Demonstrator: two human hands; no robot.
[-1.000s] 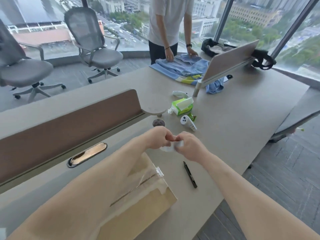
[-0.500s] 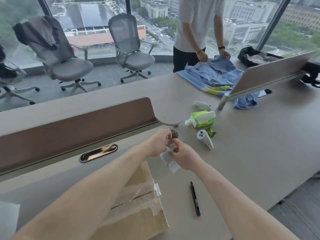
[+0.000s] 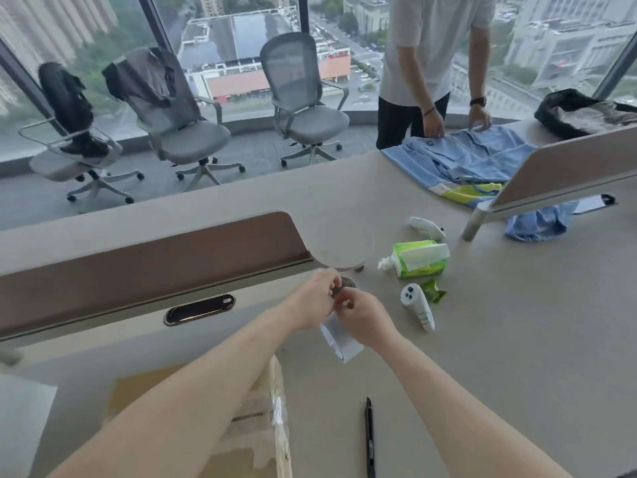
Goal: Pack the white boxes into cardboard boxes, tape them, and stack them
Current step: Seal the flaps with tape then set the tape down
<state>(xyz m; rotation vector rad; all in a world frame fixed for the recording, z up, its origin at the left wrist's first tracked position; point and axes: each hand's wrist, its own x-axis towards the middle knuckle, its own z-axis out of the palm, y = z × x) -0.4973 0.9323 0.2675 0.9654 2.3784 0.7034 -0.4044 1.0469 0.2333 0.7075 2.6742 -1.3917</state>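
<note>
Cardboard box [image 3: 255, 426]: lying at the near left of the worktop [image 3: 517, 339], clear tape shining along its top seam, partly hidden under the left forearm.
Left hand [image 3: 315, 300]: hovering over the worktop centre, fingers pinching the top edge of the tape roll.
Tape roll [image 3: 339, 338]: clear, hanging between both hands, just above the worktop, beyond the box's far right corner.
Right hand [image 3: 365, 320]: closing on the tape roll from the right, fingertips meeting the left hand's.
Black pen [image 3: 369, 438]: lying near, right of the box, apart from it.
White controller [image 3: 417, 307]: resting right of the hands.
Green tissue pack [image 3: 420, 258]: sitting farther back, right of centre.
Second person [image 3: 434, 63]: standing at the far right, pressing both hands on a blue garment [image 3: 465, 160].
White boxes: cannot tell where they are lying.
</note>
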